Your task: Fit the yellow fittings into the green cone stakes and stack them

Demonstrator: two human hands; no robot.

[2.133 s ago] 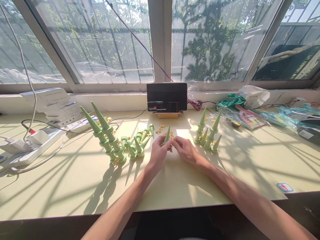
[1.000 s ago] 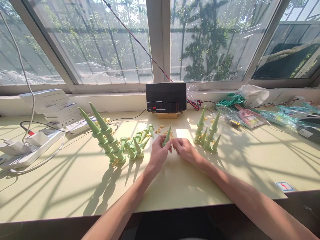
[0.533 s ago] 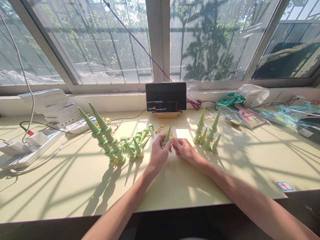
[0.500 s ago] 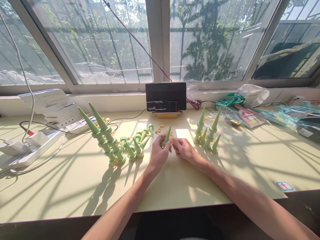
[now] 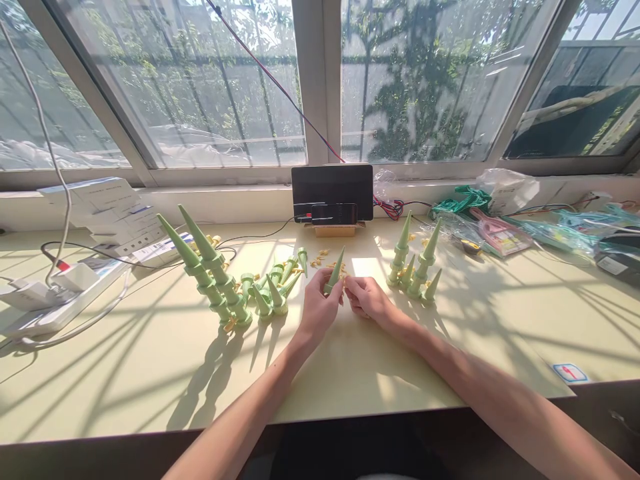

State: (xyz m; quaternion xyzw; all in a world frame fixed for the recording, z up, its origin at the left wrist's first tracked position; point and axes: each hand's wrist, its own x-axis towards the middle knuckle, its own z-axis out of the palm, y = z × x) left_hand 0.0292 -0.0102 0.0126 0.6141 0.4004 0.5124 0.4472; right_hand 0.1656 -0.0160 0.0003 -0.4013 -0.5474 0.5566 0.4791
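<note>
My left hand is closed around a green cone-shaped plant watering spike, its point upward. Beside it, my right hand pinches a small yellow valve piece against the spike's side; the fingers cover most of that piece. Just beyond my hands lie several loose yellow valve pieces. On the left stand tall stacks of green spikes, with shorter spikes and lying ones between them and my left hand. Further spikes, some stacked, stand to the right.
A dark tablet leans near the window, with a phone on a cardboard stand before it. At left are a power strip and white boxes. Plastic bags and cables crowd the back right. The table's front edge runs below my forearms.
Almost nothing differs. Both hands keep the same place and hold, apart from a very slight shift of the right fingers.
</note>
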